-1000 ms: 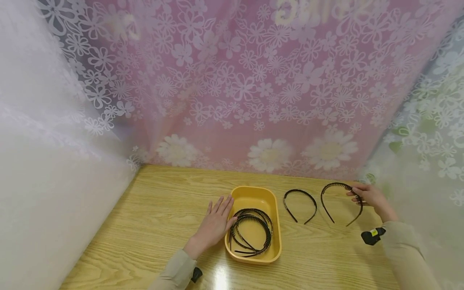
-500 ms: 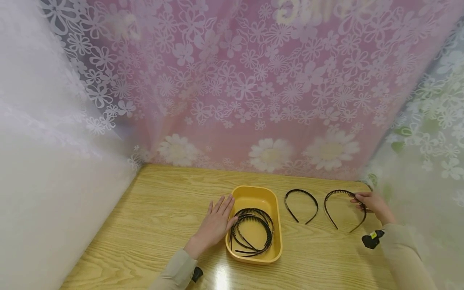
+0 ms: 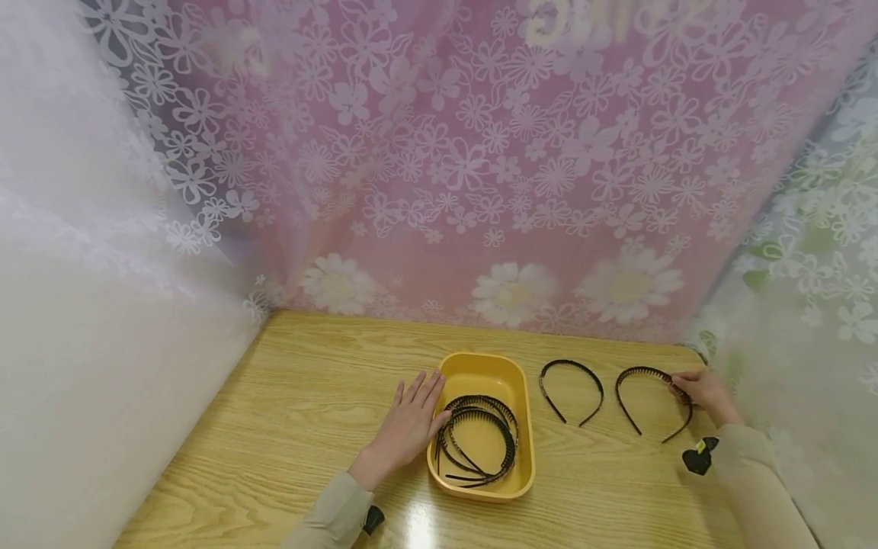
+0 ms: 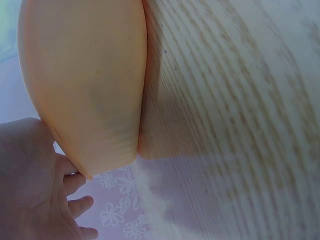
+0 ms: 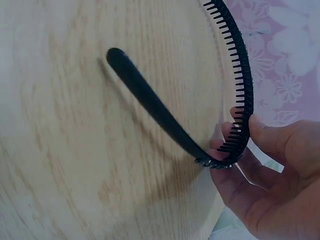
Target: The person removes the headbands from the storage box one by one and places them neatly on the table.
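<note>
My right hand (image 3: pixel 706 395) pinches the right side of a black toothed headband (image 3: pixel 643 371), its arch toward the back and its two ends toward me. In the right wrist view, thumb and fingers grip this headband (image 5: pixel 242 75) near a beaded patch, and its shadow falls on the wood. Just left of it lies a second black headband (image 3: pixel 571 361). My left hand (image 3: pixel 405 427) rests with straight fingers along the left rim of a yellow plastic basin (image 3: pixel 480 366), where several black headbands (image 3: pixel 511 450) lie in a pile. In the left wrist view, fingers touch the basin's rim (image 4: pixel 90 90).
The wood-grain table (image 3: pixel 309 396) carries everything. A pink floral curtain (image 3: pixel 439 191) hangs along its back edge. Pale sheeting stands on the left (image 3: pixel 123 305) and on the right (image 3: pixel 816 343), close to my right arm.
My right hand has brought its headband slightly toward me and to the right, level with the second one. The left hand and basin have stayed in place.
</note>
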{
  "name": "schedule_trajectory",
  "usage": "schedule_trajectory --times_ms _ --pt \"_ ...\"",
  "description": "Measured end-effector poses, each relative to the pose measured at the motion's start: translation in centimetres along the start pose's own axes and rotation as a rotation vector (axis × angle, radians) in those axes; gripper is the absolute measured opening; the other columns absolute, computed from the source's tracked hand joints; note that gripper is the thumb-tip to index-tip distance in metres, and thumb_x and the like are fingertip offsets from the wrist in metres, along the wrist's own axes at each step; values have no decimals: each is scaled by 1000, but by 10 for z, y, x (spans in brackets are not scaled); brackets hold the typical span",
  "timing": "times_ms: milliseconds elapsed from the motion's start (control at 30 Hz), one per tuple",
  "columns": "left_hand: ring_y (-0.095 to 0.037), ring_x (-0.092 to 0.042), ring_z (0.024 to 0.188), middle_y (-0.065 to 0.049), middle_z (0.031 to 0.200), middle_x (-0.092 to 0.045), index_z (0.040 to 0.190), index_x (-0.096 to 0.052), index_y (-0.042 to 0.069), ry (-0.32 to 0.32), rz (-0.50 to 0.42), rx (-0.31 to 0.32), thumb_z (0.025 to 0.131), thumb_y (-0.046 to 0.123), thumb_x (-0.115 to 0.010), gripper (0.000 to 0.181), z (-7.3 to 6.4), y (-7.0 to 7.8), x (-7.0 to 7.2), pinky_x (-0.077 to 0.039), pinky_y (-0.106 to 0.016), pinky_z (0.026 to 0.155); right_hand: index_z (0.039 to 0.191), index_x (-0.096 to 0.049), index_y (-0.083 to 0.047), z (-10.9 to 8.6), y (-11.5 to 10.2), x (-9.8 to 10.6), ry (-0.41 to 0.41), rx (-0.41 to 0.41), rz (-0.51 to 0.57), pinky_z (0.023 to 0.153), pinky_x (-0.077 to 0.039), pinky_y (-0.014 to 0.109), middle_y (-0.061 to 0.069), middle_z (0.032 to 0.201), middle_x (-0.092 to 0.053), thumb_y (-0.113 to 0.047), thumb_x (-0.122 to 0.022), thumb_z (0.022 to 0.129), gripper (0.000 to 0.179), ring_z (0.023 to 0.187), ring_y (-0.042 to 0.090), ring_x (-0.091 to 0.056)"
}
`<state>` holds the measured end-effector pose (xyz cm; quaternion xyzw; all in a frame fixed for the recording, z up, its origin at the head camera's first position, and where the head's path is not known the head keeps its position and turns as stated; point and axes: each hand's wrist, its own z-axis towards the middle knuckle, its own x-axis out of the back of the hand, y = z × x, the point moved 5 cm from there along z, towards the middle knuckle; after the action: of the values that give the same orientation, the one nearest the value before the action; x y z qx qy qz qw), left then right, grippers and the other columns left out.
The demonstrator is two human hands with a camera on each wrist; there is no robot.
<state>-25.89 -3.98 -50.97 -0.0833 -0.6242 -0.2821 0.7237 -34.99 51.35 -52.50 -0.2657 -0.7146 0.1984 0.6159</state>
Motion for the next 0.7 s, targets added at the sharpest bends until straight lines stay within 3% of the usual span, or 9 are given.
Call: schedule_trajectory --times_ms 133,267,400,500,700 --pt "-38 -25 152 -14 166 -27 159 -31 2 3 2 -3 109 38 -43 62 0 0 0 -22 -63 120 125 -58 19 -3 -5 0 47 21 -86 75 -56 50 39 115 -62 -21 -51 107 45 95 49 -62" --pt "-38 -26 151 -14 165 -27 158 -31 2 9 -3 -6 109 38 -44 62 0 0 0 -22 -63 120 125 -61 15 -6 -10 0 63 24 -150 83 -51 60 42 123 -57 -21 -51 107 42 108 59 -55" --pt "-38 -25 152 -14 166 -27 159 -31 2 6 -4 -5 109 38 -43 62 0 1 0 -21 -63 120 123 -64 13 -6 -13 1 60 29 -166 83 -50 62 42 124 -56 -21 -53 106 39 108 60 -55" --pt "-38 -25 152 -14 166 -27 159 -31 2 -1 -4 -5 109 38 -43 62 0 1 0 -21 -63 120 121 -67 9 -5 -11 0 78 26 -167 80 -53 57 40 123 -59 -22 -55 105 37 104 56 -59" --pt "-37 -24 152 -13 166 -26 159 -30 3 -8 -3 -1 109 39 -43 63 0 1 -1 -20 -63 120 122 -65 13 -8 -8 0 108 42 -91 62 -54 35 38 115 -64 -20 -54 105 39 79 30 -66"
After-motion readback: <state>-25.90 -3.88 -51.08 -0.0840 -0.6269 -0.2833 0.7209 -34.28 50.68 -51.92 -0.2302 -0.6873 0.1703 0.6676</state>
